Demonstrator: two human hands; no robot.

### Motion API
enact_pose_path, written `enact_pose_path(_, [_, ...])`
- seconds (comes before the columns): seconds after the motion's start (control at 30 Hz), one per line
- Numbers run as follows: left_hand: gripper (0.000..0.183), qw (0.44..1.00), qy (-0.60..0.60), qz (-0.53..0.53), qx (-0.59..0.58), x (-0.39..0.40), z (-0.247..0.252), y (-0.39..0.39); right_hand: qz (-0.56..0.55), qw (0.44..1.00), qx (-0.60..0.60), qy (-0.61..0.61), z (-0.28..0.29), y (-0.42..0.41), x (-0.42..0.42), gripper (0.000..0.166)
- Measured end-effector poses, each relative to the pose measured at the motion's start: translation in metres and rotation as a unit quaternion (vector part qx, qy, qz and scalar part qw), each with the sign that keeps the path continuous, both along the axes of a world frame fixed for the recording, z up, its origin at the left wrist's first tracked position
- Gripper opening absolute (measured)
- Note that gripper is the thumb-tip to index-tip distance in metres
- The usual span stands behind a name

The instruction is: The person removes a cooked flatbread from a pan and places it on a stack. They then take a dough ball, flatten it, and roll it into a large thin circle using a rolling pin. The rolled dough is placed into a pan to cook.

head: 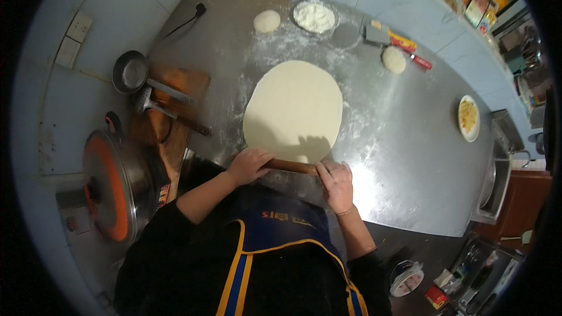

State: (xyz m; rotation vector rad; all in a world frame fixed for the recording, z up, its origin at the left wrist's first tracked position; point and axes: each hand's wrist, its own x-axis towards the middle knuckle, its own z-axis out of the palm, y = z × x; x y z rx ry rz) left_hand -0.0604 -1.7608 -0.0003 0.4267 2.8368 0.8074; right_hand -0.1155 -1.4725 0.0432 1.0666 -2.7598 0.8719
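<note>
A wooden rolling pin point(292, 166) lies crosswise at the near edge of a large, flat sheet of dough point(294, 101). My left hand point(250, 165) grips the pin's left end, and my right hand point(338, 182) holds its right end. The dough is thin and roughly oval, spread on a floured stainless steel table point(421, 140). Shadows of my arms and hand fall over its nearer part. Both ends of the pin are hidden by my hands.
At the back are a dough ball point(267, 21), a bowl of flour point(314, 16), a cleaver point(376, 34) and a second dough ball point(394, 60). A plate of food point(469, 118) is far right. Left stand a saucepan point(130, 72), a skimmer point(147, 101) and a large lidded pot point(118, 188).
</note>
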Motion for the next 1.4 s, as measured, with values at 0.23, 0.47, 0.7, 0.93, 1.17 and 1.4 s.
enact_pose_path(0.23, [0.035,0.923,-0.020,0.347,0.162,-0.022,-0.024,-0.041,-0.083,0.996,-0.021,-0.028,0.017,0.005,-0.015,0.051])
enact_pose_path(0.47, [0.049,0.879,-0.040,0.475,-0.016,-0.055,-0.041,-0.056,0.010,1.000,-0.008,-0.014,0.019,0.043,-0.040,0.048])
enact_pose_path(0.7, [0.056,0.866,0.004,0.496,-0.067,-0.018,-0.019,-0.033,-0.104,0.989,-0.040,0.101,0.045,0.138,-0.190,0.055])
enact_pose_path(0.93, [0.063,0.848,-0.062,0.517,-0.094,0.049,0.001,0.056,-0.212,0.953,-0.188,0.104,0.092,0.264,-0.423,0.044])
enact_pose_path(1.17, [0.066,0.787,-0.099,0.603,-0.081,0.079,0.029,0.103,-0.293,0.929,-0.108,0.199,0.139,0.293,-0.565,0.050])
enact_pose_path(1.4, [0.068,0.768,-0.115,0.618,-0.122,0.070,0.040,0.118,-0.334,0.920,-0.063,0.194,0.142,0.299,-0.619,0.052])
